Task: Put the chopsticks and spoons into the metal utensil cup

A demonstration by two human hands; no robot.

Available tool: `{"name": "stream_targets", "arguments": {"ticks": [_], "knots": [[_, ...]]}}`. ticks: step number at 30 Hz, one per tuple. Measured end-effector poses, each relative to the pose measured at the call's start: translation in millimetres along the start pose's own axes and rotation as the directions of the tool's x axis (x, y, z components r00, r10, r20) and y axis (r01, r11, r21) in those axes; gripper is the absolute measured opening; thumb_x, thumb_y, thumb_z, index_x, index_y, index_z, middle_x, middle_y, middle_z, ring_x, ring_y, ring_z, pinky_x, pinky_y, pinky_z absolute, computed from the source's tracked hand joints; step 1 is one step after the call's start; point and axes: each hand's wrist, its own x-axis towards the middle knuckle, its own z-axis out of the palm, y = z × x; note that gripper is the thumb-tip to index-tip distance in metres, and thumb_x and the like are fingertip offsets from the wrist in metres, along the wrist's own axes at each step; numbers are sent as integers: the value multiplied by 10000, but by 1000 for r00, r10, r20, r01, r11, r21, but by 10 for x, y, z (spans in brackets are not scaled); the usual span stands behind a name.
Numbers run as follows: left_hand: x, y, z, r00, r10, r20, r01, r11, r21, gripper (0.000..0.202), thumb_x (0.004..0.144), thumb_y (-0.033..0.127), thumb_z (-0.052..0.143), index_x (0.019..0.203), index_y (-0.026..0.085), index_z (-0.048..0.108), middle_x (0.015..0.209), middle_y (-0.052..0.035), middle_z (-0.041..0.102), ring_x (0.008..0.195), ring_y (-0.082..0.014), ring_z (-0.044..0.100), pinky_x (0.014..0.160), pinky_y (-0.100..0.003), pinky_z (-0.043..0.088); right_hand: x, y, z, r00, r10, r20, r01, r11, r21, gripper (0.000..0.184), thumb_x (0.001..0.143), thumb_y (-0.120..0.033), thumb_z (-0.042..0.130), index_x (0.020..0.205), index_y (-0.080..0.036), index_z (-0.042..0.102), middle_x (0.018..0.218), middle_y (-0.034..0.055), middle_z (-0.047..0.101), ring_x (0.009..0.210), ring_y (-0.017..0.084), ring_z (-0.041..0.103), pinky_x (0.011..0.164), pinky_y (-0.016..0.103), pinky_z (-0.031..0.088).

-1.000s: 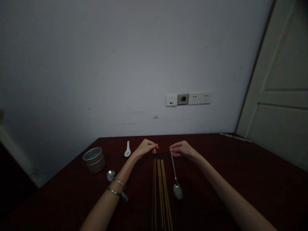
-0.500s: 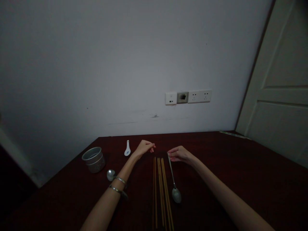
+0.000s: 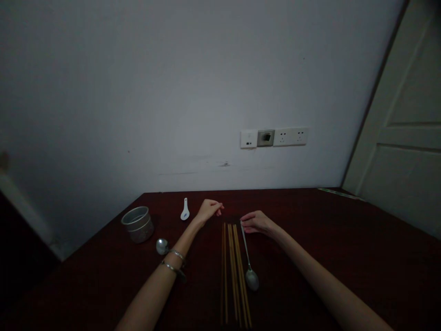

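My right hand [image 3: 257, 222] pinches the handle end of a long metal spoon [image 3: 248, 262], whose bowl rests on the dark red table [image 3: 344, 239] just right of several wooden chopsticks [image 3: 233, 271] laid side by side. My left hand [image 3: 208, 209] hovers just beyond the far ends of the chopsticks, fingers curled together, and nothing shows in them. Two bracelets sit on my left wrist. A second metal spoon [image 3: 161, 246] lies partly under my left forearm.
A small metal pot [image 3: 138, 224] stands at the table's left edge. A white ceramic spoon [image 3: 185, 210] lies behind it near the wall. Wall sockets [image 3: 274, 137] are above the table and a door [image 3: 403, 151] is at the right.
My right hand drew the long spoon left, closer to the chopsticks, and lowered it. My left hand stayed almost in place.
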Motion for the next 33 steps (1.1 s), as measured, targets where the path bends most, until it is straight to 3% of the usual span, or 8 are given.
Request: {"name": "stream_targets", "arguments": {"ticks": [9,18,27,33], "knots": [[-21,-72,15,999,-42,5,42,999,34,261,759,284,483,667,94,638,461,11,538,430,-70,477,461,-181,328,70,21,49,998,15,-59,-20,996,-83,94,613,-50,685,635,-101,608,502,4,611,445,97,586,472,195,532],[-23,-205,20,997,-75,15,75,997,34,266,760,282,484,663,88,640,447,10,531,410,-63,462,437,-173,314,172,79,59,998,-33,-59,15,959,-281,92,585,-38,643,549,-119,618,434,-17,590,418,93,565,435,165,492],[12,-295,19,996,-85,35,84,996,38,267,752,288,481,682,91,646,464,7,540,419,-66,467,442,-179,317,214,106,62,994,-65,-88,24,916,-400,103,555,-35,612,518,-131,619,444,-15,603,423,100,569,458,172,485],[-6,-243,27,994,-104,26,102,993,50,274,758,294,476,680,95,647,469,5,544,427,-67,471,448,-176,321,222,123,60,989,-94,-115,32,892,-452,51,592,-81,609,608,-121,636,483,2,619,445,111,581,474,188,478]]}}
